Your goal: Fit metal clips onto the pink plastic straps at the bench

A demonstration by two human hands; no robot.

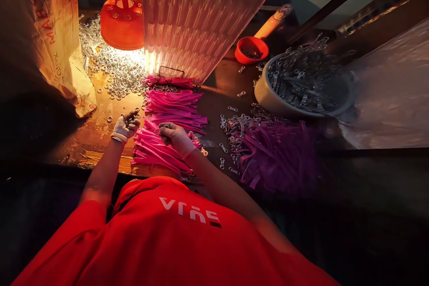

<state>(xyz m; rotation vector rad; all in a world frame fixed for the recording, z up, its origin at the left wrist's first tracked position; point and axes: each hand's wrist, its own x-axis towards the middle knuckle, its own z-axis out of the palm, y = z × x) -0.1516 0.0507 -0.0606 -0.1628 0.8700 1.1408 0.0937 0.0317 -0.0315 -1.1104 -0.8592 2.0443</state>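
My left hand (124, 127), in a pale knitted glove with dark, dirty fingertips, is curled closed above the table. A small metal ring seems to show at its fingertips; the palm's contents are hard to see. My right hand (176, 138) pinches a small metal ring between thumb and forefinger, over the bright pink straps (157, 149). These straps lie in several bundles running away from me, the nearest directly under my right hand. Beyond my left hand spreads a heap of loose metal rings (125, 73), a few scattered toward the glove.
A red lamp (122, 22) hangs over the rings, beside a corrugated translucent panel (201, 13). A printed sack (63, 49) stands at left. Rightward are purple straps with metal clasps (278, 154), a wide tub (268, 91) of metal pieces and a small red bowl (239, 53).
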